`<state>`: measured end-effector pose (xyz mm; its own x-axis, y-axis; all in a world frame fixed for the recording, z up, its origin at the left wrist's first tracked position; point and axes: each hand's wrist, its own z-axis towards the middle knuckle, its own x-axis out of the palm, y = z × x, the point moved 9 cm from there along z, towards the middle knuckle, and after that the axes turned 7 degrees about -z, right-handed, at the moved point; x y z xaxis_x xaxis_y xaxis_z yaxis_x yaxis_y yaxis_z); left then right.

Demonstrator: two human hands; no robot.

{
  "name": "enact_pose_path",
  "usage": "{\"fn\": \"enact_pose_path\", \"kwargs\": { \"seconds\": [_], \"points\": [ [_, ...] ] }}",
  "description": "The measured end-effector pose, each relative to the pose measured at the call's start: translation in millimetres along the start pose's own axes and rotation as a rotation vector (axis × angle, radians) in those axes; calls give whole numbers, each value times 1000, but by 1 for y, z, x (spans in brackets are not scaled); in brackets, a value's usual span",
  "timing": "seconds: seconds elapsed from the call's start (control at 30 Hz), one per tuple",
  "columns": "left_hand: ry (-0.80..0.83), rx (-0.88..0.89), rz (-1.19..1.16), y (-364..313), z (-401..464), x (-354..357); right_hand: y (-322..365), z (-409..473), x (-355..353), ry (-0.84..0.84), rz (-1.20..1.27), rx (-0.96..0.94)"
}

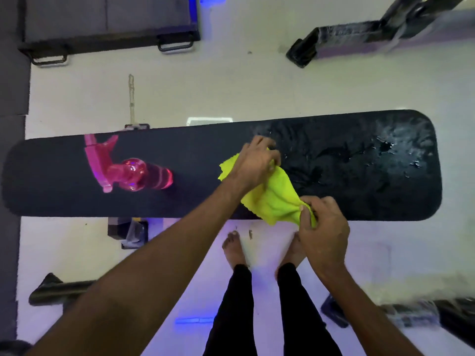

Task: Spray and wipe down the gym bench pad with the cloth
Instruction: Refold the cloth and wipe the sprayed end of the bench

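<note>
A long black bench pad [200, 142] runs across the view from left to right. Its right half glistens with wet patches of spray. A yellow-green cloth [273, 199] lies bunched over the pad's near middle. My left hand [254, 160] grips the cloth's far end on the pad. My right hand [322, 224] pinches the near end at the pad's front edge. A pink spray bottle [128, 170] stands on the left part of the pad, apart from both hands.
My bare feet [234, 249] stand on the pale floor just in front of the bench. Black metal frames lie at the top right [347, 37], bottom left [59, 289] and bottom right [411, 314]. A dark padded platform [108, 19] sits at the top left.
</note>
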<state>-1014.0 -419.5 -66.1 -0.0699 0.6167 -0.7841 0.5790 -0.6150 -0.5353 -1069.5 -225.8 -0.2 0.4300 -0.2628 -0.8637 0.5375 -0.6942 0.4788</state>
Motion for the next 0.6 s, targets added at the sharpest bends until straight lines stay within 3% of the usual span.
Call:
{"fn": "enact_pose_path", "kwargs": {
  "seconds": [0.1, 0.27, 0.43, 0.6],
  "points": [
    [95, 64, 88, -18, 24, -5, -30, 12, -28, -34, 12, 36],
    [191, 93, -28, -71, 56, 2, -92, 32, -74, -69, 42, 161],
    [-14, 210, -142, -168, 117, -29, -153, 59, -149, -319, 60, 245],
    [-207, 355, -225, -247, 162, -47, -184, 69, -187, -560, 19, 202]
  ]
}}
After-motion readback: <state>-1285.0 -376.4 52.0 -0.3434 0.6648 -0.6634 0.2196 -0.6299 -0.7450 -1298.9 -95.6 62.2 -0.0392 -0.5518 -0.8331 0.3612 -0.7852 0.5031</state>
